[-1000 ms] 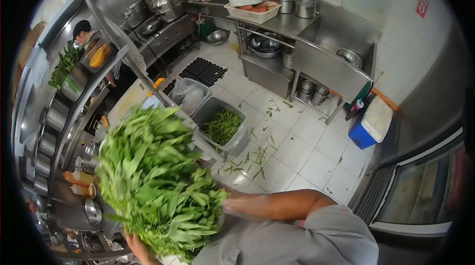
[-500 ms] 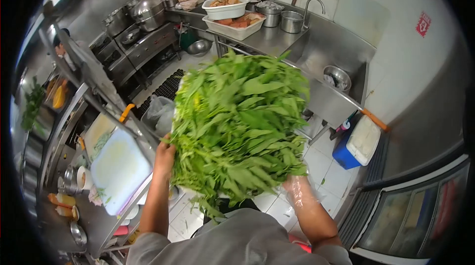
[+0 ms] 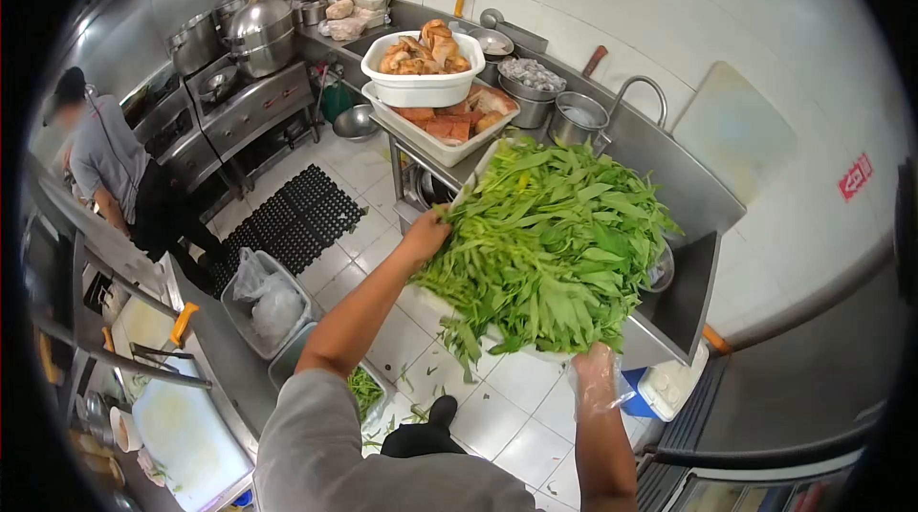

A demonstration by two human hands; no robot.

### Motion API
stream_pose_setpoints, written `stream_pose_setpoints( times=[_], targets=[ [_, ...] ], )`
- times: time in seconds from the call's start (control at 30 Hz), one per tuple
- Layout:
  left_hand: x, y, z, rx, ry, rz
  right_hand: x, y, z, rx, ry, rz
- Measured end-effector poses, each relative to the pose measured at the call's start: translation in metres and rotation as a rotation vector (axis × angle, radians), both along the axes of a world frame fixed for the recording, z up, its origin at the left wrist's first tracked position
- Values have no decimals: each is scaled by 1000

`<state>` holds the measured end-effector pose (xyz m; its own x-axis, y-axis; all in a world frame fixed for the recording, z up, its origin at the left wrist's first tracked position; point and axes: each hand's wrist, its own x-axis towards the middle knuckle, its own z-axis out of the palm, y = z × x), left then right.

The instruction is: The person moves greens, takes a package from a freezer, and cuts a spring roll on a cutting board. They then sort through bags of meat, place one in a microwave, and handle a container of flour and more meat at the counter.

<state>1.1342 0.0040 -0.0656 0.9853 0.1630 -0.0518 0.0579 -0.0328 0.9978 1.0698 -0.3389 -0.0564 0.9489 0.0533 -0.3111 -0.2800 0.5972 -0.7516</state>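
Note:
A large heap of leafy greens [image 3: 564, 244] fills a pale tray [image 3: 475, 175], of which only bits of rim show under the leaves. My left hand [image 3: 426, 233] is closed on the tray's left side. At the near right corner, my right hand [image 3: 597, 370], in a clear plastic glove, grips the tray from below, its fingers partly hidden. The tray is held over the front edge of the steel sink [image 3: 703, 287], covering most of the basin. Some stems droop over the near side.
Left of the sink, a white tub of cooked meat [image 3: 421, 87] stands on a lower tray of reddish meat pieces [image 3: 445, 147]. Pots [image 3: 579, 118] stand behind. A blue cooler [image 3: 660, 388] sits at right. Another person [image 3: 120, 153] works at far left, near a black mat [image 3: 287, 225].
Both hands have carried the tray of greens right and forward, to the sink. My view has turned, bringing the other person and floor crates into sight.

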Motion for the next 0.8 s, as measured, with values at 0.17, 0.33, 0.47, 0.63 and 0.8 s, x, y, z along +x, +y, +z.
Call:
stream_pose_setpoints(
  times=[0.17, 0.33, 0.47, 0.63, 0.8],
  targets=[
    [113, 18, 0, 221, 9, -121, 79, 28, -5, 120, 76, -156],
    [169, 37, 15, -75, 83, -54, 163, 31, -28, 198, 152, -207],
    [99, 43, 5, 163, -286, 247, 198, 50, -28, 207, 33, -165],
    [-144, 37, -164, -295, 228, 277, 225, 47, -53, 257, -3, -161],
    [-368, -48, -242, -99, 345, 445, 192, 0, -109, 156, 72, -36]
  ],
)
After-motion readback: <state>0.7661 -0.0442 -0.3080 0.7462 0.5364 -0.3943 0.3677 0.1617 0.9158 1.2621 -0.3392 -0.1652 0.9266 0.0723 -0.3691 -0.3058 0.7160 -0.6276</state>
